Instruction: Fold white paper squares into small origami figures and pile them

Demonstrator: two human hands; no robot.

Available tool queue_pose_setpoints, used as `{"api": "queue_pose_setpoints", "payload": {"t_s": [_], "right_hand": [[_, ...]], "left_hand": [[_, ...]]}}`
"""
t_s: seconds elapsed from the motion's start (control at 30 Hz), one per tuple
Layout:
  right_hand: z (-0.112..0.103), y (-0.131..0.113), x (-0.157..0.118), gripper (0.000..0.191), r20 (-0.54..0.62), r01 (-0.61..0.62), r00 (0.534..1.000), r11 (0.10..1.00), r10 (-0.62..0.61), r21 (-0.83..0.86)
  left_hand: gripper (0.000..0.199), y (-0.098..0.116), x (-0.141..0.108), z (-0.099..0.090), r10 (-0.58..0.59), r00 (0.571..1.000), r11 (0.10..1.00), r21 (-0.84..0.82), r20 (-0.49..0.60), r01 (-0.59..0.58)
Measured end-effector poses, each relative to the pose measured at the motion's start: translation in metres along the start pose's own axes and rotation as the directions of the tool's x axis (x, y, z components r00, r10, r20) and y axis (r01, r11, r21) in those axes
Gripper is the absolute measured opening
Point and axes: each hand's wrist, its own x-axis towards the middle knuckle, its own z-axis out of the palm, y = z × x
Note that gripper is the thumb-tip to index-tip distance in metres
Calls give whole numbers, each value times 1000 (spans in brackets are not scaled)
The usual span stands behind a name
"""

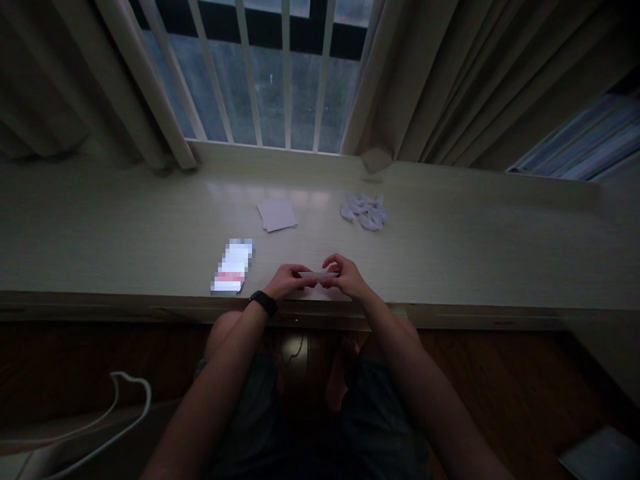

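Note:
Between my two hands is a thin pale piece of paper (319, 274), seen nearly edge-on just above the front edge of the desk. My left hand (289, 280), with a black band on its wrist, pinches the paper's left end. At the right end, my right hand (345, 275) grips it between thumb and fingers, its index finger bent above. Farther back lies a small stack of square white paper sheets (277, 215). To its right is a loose pile of crumpled or twisted white paper pieces (365, 212).
A phone with a lit, blurred screen (233, 267) lies on the desk (475, 247) left of my hands. Behind stand a barred window (270, 87) and curtains (430, 80). A white cable (147, 393) loops at lower left. My knees are below the desk edge.

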Motion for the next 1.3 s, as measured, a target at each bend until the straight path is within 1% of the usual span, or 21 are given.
{"api": "queue_pose_setpoints", "payload": {"t_s": [0.07,0.1,0.17,0.27,0.33,0.4,0.47,0.6,0.67,0.77,0.9,1.0,1.1,1.2,1.3], "right_hand": [[0,1,1,42,-8,8,1000,1000,-8,-13],[0,2,2,46,-7,2,1000,1000,-2,-10],[1,5,2,48,-1,-36,999,999,37,15],[4,10,3,41,-5,-132,991,987,133,89],[5,12,3,38,-30,-180,982,975,185,132],[7,12,3,38,-60,-208,974,965,220,161],[8,11,3,38,-84,-229,965,955,248,188],[9,6,3,38,-107,-283,941,918,322,278],[8,5,3,37,-89,-310,932,898,353,313],[6,4,1,35,-49,-332,928,877,371,347],[3,4,0,32,1,-337,931,855,366,395],[4,3,-1,31,31,-331,936,851,349,407],[6,1,0,29,17,-315,938,833,345,455],[6,-3,0,30,-13,-282,942,815,334,506],[5,-5,0,37,-15,-262,952,841,306,473]], "left_hand": [[36,-1,1,0,-3,1000,1000,-11,8,3],[35,-2,2,0,2,1000,1000,0,-18,-2],[32,-4,3,1,21,995,999,36,-102,-17],[26,-9,6,2,63,978,993,109,-198,-42],[23,-10,7,3,83,968,984,171,-235,-43],[22,-9,8,5,92,963,980,196,-255,-42],[23,-7,7,6,77,965,988,151,-252,-40],[32,-5,7,8,-19,969,999,-36,-248,11],[37,-6,7,7,-62,964,993,-111,-259,34],[37,-7,8,5,-91,964,983,-175,-250,47],[38,-6,6,3,-116,966,969,-239,-233,59],[39,-5,4,3,-154,963,939,-335,-223,73],[37,-5,4,3,-163,963,906,-419,-216,60],[36,-6,4,2,-143,971,884,-467,-190,39],[38,-8,5,-1,-126,982,868,-495,-138,41]]}}
